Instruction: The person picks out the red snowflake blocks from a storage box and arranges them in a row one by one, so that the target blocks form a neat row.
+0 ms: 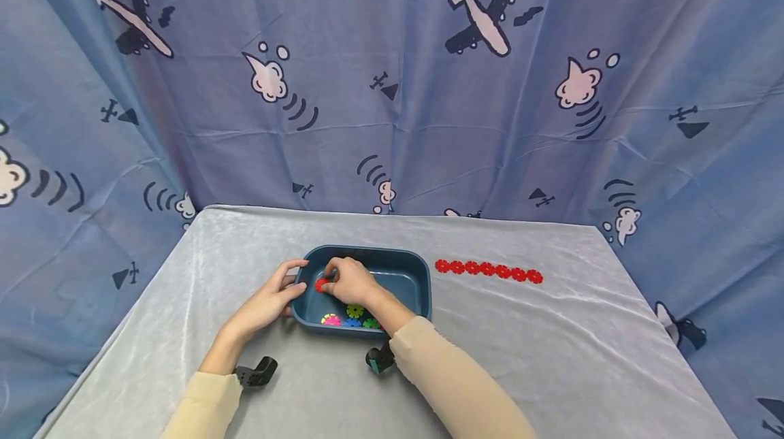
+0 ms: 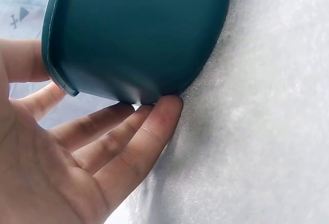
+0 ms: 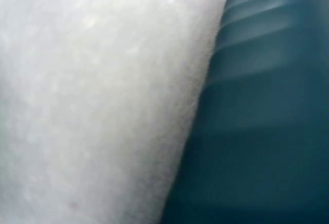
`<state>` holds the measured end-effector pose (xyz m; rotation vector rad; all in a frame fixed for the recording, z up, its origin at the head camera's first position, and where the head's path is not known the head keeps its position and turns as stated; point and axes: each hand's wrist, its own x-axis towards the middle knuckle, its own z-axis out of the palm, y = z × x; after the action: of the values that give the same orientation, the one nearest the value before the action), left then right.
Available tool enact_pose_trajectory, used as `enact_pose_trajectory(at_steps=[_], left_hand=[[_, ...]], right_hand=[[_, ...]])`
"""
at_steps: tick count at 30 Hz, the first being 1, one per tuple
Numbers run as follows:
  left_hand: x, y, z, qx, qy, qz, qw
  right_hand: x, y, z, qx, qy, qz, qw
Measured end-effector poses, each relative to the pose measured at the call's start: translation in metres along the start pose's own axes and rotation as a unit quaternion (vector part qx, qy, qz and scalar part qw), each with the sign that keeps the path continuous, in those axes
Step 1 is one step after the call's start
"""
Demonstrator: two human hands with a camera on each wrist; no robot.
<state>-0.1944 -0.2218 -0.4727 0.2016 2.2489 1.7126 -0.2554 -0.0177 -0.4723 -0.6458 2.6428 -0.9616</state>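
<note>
A dark teal plastic basin [image 1: 401, 255] stands on the cloth-covered table. My left hand [image 1: 267, 297] holds its left end, thumb at the rim and the other fingers against the outer wall; the left wrist view shows these fingertips low on the basin [image 2: 139, 34]. Inside the basin, my right hand [image 1: 353, 281] pinches a red notched disc [image 1: 321, 284] between thumb and fingers near the left end. Along the near wall lie a pink disc [image 1: 331, 320], a blue disc [image 1: 352, 322], a green disc [image 1: 371, 323] and a yellow-green disc [image 1: 354, 311]. My right forearm hides part of the basin.
To the right of the basin, several red discs [image 1: 487, 269] lie in a row on the grey-white cloth [image 1: 551, 357]. A blue curtain [image 1: 343, 85] with printed planes hangs behind and at both sides. In the right wrist view, only the basin's outer wall [image 3: 262, 116] and cloth appear.
</note>
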Motion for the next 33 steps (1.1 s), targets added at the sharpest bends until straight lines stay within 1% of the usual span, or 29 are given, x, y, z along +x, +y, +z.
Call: enact_pose_trajectory(at_steps=[9, 11, 17, 24, 33], left_hand=[[0.001, 0.0051, 0.0, 0.007, 0.002, -0.001, 1.0], [0.0012, 0.0052, 0.0, 0.009, 0.001, -0.001, 1.0], [0.0009, 0.0037, -0.0006, 0.005, 0.001, 0.001, 1.0], [0.0008, 0.002, -0.0008, 0.006, -0.003, 0.004, 1.0], [-0.0004, 0.0009, -0.0001, 0.008, 0.004, 0.003, 1.0]], right_hand=[[0.002, 0.0013, 0.0025, -0.055, -0.009, 0.002, 0.9984], [0.0018, 0.0016, 0.0029, -0.061, -0.008, 0.0, 0.9981], [0.0013, 0.0015, 0.0033, -0.054, -0.008, -0.002, 0.9985], [0.002, 0.0046, 0.0033, -0.068, -0.014, -0.004, 0.9976], [0.0037, 0.0071, 0.0036, -0.046, -0.027, -0.001, 0.9986]])
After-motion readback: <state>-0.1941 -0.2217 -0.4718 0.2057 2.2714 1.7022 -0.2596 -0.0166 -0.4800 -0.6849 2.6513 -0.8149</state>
